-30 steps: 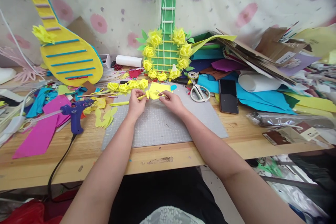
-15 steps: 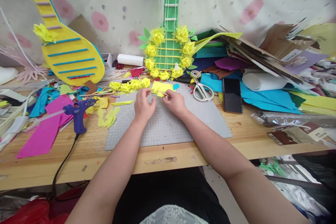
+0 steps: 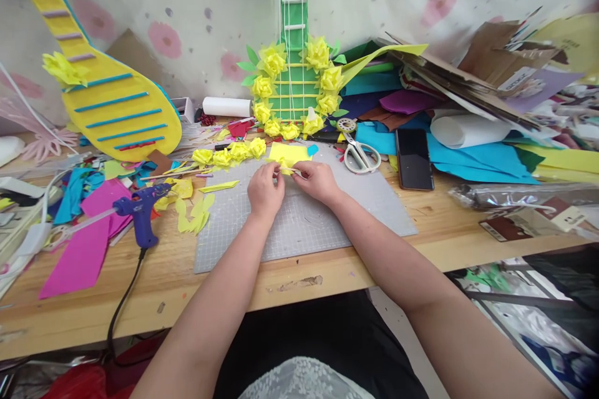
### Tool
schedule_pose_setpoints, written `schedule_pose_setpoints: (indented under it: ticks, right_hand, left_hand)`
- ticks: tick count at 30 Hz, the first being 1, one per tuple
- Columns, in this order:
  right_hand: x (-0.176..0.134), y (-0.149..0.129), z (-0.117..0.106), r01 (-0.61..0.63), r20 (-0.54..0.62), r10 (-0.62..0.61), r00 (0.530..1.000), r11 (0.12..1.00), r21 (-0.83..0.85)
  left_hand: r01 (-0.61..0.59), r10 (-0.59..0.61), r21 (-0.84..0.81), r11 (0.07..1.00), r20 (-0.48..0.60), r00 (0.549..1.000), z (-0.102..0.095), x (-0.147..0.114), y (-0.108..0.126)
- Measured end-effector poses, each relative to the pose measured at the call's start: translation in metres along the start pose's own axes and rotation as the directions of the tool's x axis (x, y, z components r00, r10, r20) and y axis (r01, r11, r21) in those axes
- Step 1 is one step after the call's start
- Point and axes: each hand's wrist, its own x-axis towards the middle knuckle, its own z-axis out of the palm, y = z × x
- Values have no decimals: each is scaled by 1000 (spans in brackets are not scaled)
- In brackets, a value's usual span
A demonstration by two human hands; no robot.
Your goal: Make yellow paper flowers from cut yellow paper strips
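Note:
My right hand (image 3: 319, 181) pinches a thin wooden stick (image 3: 294, 169) above the cutting mat (image 3: 304, 218). My left hand (image 3: 266, 190) is closed at the stick's other side, thumb and fingers on a small yellow paper piece (image 3: 283, 166) around it; the exact grip is partly hidden. Just behind the hands lies a yellow paper sheet (image 3: 290, 153) with a blue scrap at its corner. Several yellow paper roses (image 3: 238, 151) sit in a row to the left. Yellow petal cutouts (image 3: 195, 215) lie near the mat's left edge.
A green paper guitar (image 3: 294, 96) ringed with yellow roses stands behind, a yellow one (image 3: 126, 106) to the left. A blue glue gun (image 3: 143, 215) and its cord lie left. Scissors (image 3: 360, 156), a phone (image 3: 414, 159) and stacked paper (image 3: 482, 165) are on the right.
My left hand has come right and closed its fingers at the stick and yellow paper; before, they were apart. My right hand still holds the stick. The camera view has shifted slightly.

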Motion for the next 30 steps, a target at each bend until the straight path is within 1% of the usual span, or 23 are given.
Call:
schedule_pose_setpoints:
  ticks: [2, 6, 13, 18, 20, 23, 26, 28, 30]
  right_hand:
    - [0, -1, 1, 11, 14, -11, 1000, 1000, 2]
    - [1, -2, 3, 46, 38, -47, 998, 999, 20]
    - [0, 0, -1, 45, 27, -45, 999, 999, 21]
    - [1, 1, -3, 74, 56, -75, 996, 997, 9]
    - [1, 1, -4, 73, 72, -73, 995, 997, 8]
    - [1, 0, -6, 58, 83, -58, 995, 998, -2]
    - [0, 0, -9, 33, 90, -32, 995, 999, -18]
    - [0, 0, -11, 9, 96, -6, 995, 999, -31]
    - [0, 0, -12, -16, 104, 20, 994, 999, -42]
  left_hand:
    - [11, -11, -4, 1000, 19, 1000, 0, 0, 3]
    - [73, -73, -26, 997, 25, 997, 0, 0, 5]
    - [150, -141, -100, 984, 88, 986, -2, 0, 2]
    - [199, -189, -127, 972, 83, 978, -3, -1, 0]
    - [237, -226, -167, 957, 82, 971, -2, 0, -1]
    - [343, -330, -279, 897, 94, 939, 1, 1, -4]
    - [441, -438, -434, 785, 114, 892, 6, 2, -8]
    - [470, -483, -522, 712, 122, 867, 9, 3, -11]
    - [477, -503, -566, 672, 124, 856, 11, 3, -12]
